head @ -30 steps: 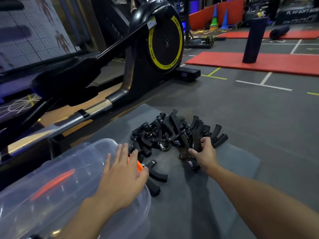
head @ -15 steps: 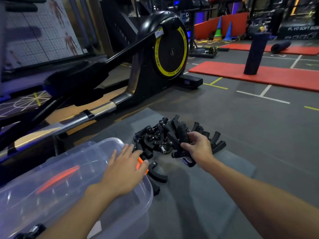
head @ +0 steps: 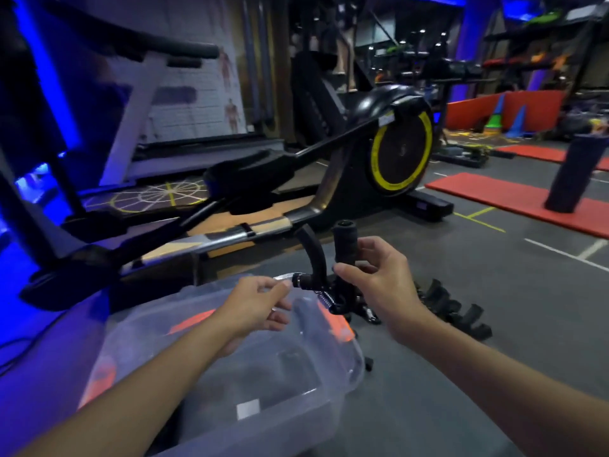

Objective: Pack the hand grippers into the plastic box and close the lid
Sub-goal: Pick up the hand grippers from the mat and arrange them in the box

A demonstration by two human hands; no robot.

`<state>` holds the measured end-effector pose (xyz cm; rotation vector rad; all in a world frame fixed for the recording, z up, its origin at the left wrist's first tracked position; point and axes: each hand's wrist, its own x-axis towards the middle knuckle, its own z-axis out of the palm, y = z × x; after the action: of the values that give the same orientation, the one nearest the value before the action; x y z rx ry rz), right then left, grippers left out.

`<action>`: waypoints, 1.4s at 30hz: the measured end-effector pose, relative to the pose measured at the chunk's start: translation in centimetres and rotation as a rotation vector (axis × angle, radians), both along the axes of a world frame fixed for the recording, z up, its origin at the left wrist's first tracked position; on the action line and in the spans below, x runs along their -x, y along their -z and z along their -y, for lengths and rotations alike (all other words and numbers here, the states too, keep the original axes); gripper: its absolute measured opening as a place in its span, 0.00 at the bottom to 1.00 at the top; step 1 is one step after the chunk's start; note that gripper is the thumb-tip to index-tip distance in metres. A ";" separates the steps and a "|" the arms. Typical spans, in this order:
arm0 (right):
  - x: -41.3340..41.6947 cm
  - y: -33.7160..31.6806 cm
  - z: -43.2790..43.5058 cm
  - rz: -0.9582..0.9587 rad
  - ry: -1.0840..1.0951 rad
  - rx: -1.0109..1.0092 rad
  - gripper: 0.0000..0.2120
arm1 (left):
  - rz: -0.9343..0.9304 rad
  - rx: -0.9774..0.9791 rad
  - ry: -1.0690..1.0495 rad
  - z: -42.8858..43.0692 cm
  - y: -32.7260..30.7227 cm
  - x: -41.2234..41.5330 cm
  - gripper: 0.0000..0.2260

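The right hand (head: 379,278) grasps one black hand gripper (head: 324,263) just above the clear plastic box (head: 342,384), at its 12 o'clock edge. The left hand (head: 255,306) hovers released beside it. The packing step is under way; next, I judge, it must be lowered inside. The pile (head: 451,308) waits at 3 o'clock.

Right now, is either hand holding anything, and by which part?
The right hand holds a black foam-handled hand gripper by one upright handle. The left hand reaches its fingertips to the gripper's adjustment knob; whether they pinch it is unclear.

Gym: rowing machine (head: 379,166), red mats (head: 494,192).
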<state>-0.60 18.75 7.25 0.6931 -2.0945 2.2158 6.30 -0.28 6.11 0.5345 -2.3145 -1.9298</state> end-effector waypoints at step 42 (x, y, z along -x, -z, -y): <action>-6.5 4.8 19.8 -0.177 -0.937 -0.698 0.52 | -0.219 0.660 -0.128 16.3 1.3 -10.3 0.08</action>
<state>5.88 -1.03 2.42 2.1750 -2.7769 1.4175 16.57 -16.57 4.84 0.3621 -2.4884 -1.0061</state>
